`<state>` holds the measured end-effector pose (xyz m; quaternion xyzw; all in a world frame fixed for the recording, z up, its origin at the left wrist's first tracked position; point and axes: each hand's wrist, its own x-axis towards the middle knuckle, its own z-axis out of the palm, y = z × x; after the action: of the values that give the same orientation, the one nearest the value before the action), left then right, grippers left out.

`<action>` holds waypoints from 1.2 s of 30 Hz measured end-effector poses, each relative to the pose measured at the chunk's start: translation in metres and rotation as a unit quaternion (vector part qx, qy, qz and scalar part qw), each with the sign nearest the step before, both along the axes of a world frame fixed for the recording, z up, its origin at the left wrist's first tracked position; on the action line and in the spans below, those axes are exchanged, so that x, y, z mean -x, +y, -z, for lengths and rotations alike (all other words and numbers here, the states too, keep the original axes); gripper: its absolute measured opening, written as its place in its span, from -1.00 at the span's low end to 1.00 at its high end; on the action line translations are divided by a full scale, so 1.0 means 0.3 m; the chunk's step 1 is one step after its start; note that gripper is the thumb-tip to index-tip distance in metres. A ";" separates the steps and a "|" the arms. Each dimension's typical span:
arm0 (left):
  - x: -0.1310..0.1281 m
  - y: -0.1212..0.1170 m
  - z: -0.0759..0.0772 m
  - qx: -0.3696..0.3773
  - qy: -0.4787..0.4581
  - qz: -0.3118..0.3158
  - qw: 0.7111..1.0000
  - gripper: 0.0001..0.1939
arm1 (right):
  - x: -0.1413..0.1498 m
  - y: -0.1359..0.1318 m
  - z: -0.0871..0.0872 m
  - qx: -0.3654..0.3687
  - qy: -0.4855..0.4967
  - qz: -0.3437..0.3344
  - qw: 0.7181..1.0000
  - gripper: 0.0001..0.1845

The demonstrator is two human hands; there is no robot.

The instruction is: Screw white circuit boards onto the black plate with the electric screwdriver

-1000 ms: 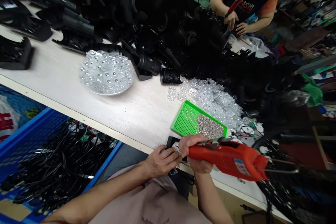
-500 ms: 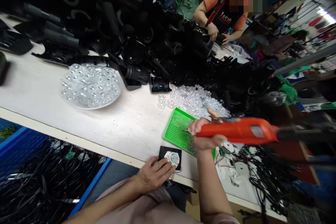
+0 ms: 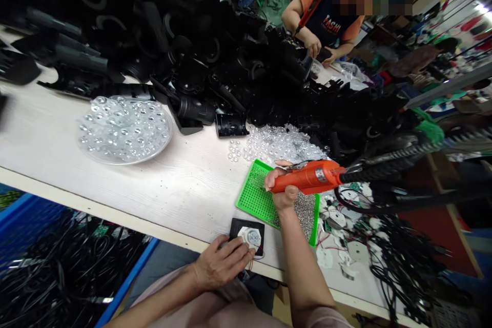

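Observation:
My right hand (image 3: 282,189) is wrapped round an orange-red electric screwdriver (image 3: 303,177), over a green perforated tray (image 3: 251,205) of small metal screws (image 3: 307,210). The driver's tip is hidden behind my fingers. At the table's front edge lies a black square block (image 3: 236,225) with a white piece carrying a round disc (image 3: 252,237) on it. My left hand (image 3: 223,261) lies against the block's lower left, fingers stretched out and fingertips touching the white piece. Thin wires trail from that piece near my fingertips.
Clear lenses fill a bowl (image 3: 154,154), and more lie in a loose pile (image 3: 277,141). Black plastic shells (image 3: 192,66) are heaped behind. White parts and wires (image 3: 353,236) lie at right; a blue crate of cables (image 3: 130,271) stands lower left. Across the heap, a co-worker (image 3: 330,20) holds a driver.
The screwdriver has swung, its rear end now nearer and further left, with the cable visible behind it. My right hand has shifted slightly left over the tray. My left hand stays at the block.

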<state>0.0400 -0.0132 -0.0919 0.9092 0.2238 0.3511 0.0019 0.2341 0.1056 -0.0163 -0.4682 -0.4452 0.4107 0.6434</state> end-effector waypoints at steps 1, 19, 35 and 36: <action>0.000 -0.001 -0.002 0.000 0.003 -0.001 1.000 -0.69 | 0.004 0.001 -0.019 -0.007 -0.003 0.007 1.000 -0.12; -0.007 0.007 -0.040 0.007 -0.037 -0.003 0.999 -0.74 | 0.216 -0.328 -0.166 -0.032 0.103 0.000 0.994 -0.15; -0.012 -0.002 -0.015 0.010 -0.044 -0.008 0.999 -0.73 | 0.231 -0.344 -0.141 -0.038 0.060 -0.013 0.997 -0.28; -0.012 0.000 -0.018 0.013 -0.048 -0.009 0.999 -0.74 | 0.231 -0.343 -0.145 -0.034 0.070 -0.012 0.997 -0.28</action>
<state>0.0437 -0.0131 -0.0863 0.8892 0.2356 0.3917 0.0212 0.1647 0.0027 0.0271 -0.4108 -0.4184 0.4352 0.6832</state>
